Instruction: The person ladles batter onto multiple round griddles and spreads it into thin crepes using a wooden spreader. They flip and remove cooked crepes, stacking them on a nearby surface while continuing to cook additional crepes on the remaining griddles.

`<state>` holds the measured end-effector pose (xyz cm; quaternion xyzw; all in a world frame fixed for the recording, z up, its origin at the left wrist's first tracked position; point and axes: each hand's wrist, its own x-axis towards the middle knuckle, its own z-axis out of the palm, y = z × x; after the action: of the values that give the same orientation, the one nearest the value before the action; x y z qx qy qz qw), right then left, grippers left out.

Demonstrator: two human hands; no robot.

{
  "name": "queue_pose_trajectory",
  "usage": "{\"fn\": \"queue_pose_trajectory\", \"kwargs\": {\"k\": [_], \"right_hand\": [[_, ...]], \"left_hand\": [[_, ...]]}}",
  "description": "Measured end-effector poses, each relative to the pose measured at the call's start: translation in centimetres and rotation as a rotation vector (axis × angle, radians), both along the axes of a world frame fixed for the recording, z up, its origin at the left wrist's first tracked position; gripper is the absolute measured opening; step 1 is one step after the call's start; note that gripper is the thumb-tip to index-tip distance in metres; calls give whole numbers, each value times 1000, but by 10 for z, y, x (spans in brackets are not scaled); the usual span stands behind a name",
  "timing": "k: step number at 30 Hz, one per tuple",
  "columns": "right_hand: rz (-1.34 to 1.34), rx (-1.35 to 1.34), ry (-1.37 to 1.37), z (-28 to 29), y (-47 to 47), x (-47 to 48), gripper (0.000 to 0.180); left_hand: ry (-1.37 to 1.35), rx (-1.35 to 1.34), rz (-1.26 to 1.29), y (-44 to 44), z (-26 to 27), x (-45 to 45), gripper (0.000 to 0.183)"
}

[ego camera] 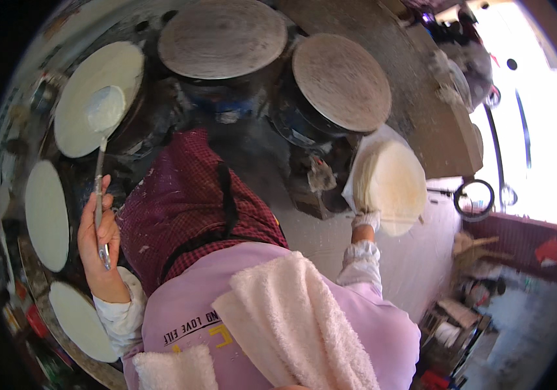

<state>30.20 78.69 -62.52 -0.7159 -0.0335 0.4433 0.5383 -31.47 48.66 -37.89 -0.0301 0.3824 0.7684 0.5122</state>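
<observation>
My left hand (100, 239) grips the metal handle of a ladle (100, 183). The ladle's round bowl (106, 108) is over pale batter (76, 114) spread across a round griddle at the upper left. On the right, my right hand (366, 220), in a white glove, is at the near edge of a stack of thin round flatbreads (393, 185). A thin stick (400, 218) crosses the stack beside that hand. The fingers are mostly hidden, so whether they hold the stick or a flatbread is unclear. White sheeting (359, 151) shows under the stack.
Two griddles with bare brown tops, one at the top (222, 39) and one right of it (341, 80), stand ahead. Pale batter covers two more rounds at left (47, 214) and lower left (82, 319). A brown ledge (446, 141) and a wheel (473, 200) are at right.
</observation>
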Motion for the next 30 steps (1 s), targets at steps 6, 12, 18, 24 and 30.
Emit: {"fn": "queue_pose_trajectory", "kwargs": {"k": [6,12,18,24,30], "right_hand": [[670,130,-209,66,10,-176,36],[1493,474,-29,139,-30,-462,53],[2583,573,216,208,-193,-556,54],[3375,377,472,230,-319,-536,60],[3995,-4,245,247,-409,-529,58]], "left_hand": [[63,2,57,-17,3,16,40],[-131,-131,416,-74,10,67,39],[-115,-103,1024,-165,3,192,36],[-46,-152,1697,-181,-27,326,38],[-136,-255,2206,-168,-66,402,37]]}}
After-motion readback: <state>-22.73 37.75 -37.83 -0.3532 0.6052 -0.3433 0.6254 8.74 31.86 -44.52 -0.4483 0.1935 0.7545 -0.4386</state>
